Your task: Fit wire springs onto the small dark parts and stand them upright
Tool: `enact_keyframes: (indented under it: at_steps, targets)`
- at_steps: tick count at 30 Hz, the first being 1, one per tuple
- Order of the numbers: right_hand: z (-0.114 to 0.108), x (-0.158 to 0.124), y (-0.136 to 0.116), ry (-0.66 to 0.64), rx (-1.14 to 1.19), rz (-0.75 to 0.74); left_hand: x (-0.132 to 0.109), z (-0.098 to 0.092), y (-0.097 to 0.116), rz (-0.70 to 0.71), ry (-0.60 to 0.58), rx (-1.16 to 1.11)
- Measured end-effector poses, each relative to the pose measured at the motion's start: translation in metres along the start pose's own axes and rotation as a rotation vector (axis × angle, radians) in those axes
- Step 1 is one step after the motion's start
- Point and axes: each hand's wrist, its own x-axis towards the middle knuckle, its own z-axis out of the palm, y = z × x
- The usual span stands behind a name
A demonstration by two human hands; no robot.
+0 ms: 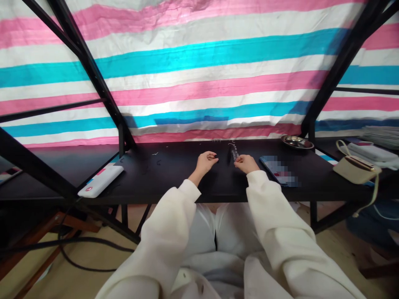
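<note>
Above the black table, my right hand (247, 163) pinches the near end of a short strand of clear beads (235, 153). A pale thread end (231, 144) shows at the far end of that strand. Close beside the beads lies a slim dark shape (229, 154), too unclear to name. To the left, my left hand (205, 162) hovers with its fingers curled and the tips drawn close to the thumb. Whatever may be between those fingertips is too small to make out. A gap of bare tabletop separates the two hands.
A phone (274, 169) lies right of my right hand, with a shiny metal dish (297, 142) behind it. At far right sits a cream bag (357, 169). A white box-like device (101, 181) rests at left. Black frame posts (99, 83) flank the table (174, 182); striped sheeting (202, 66) hangs behind.
</note>
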Motion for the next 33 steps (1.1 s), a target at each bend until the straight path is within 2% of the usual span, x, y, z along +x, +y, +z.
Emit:
enact_keyframes:
  at_steps: [2, 6, 12, 17, 23, 33]
  targets:
    - [0.000, 0.002, 0.009, 0.045, -0.061, 0.034, 0.004, 0.019, -0.002, 0.001, -0.017, 0.063]
    - [0.009, 0.002, 0.017, 0.097, -0.171, 0.079, 0.010, 0.050, -0.013, 0.022, 0.027, 0.202]
    - [0.015, 0.001, 0.018, 0.036, -0.271, 0.118, 0.013, 0.068, -0.028, 0.081, 0.028, 0.290]
    - [0.015, 0.002, 0.021, -0.004, -0.314, 0.122, 0.012, 0.069, -0.032, 0.088, -0.028, 0.434]
    - [0.015, -0.003, 0.026, 0.026, -0.344, 0.081, 0.002, 0.057, -0.024, 0.021, -0.004, 0.659]
    - [0.016, -0.007, 0.032, 0.107, -0.360, 0.102, -0.007, 0.048, -0.025, 0.055, -0.031, 0.659]
